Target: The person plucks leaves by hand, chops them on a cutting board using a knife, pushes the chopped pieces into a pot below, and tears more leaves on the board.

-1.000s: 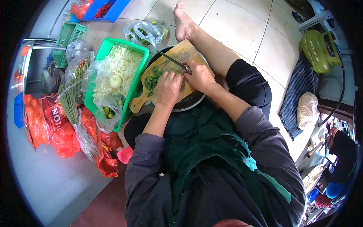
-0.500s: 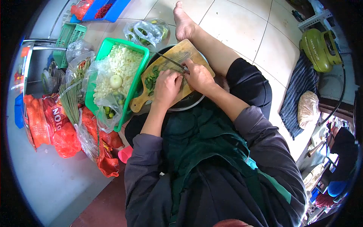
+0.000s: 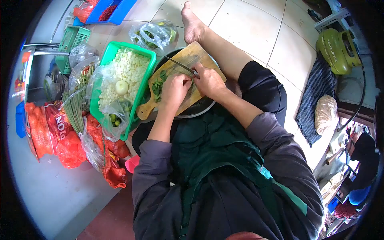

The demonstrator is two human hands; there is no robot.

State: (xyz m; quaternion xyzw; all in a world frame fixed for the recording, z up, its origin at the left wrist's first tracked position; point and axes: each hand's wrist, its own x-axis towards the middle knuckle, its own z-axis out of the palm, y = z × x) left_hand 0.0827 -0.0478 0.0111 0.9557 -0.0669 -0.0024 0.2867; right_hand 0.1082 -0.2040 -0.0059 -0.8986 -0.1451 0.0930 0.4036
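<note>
A knife [image 3: 179, 65] is held in my right hand [image 3: 210, 83], its blade angled up and left over a wooden cutting board [image 3: 202, 56]. Close beside it, my left hand [image 3: 175, 91] has its fingers curled and pinched together above the board; what they hold is too small or hidden to name. Green leaves [image 3: 158, 86] lie on the board to the left of my left hand. The board rests across a round metal basin [image 3: 206, 110], its handle pointing down and left.
Left of the board stands a green basket [image 3: 138, 106] of chopped pale pieces with a whole peeled onion [image 3: 121, 87]. Behind it lies a plastic bag [image 3: 154, 34]. Red net sacks [image 3: 40, 128] and lemongrass stalks [image 3: 75, 102] are farther left. A green gas cylinder [image 3: 338, 52] stands at right.
My left hand has shifted slightly left, away from my right hand, and the gap between them is wider. The knife stays nearly in place, with its blade still angled over the board.
</note>
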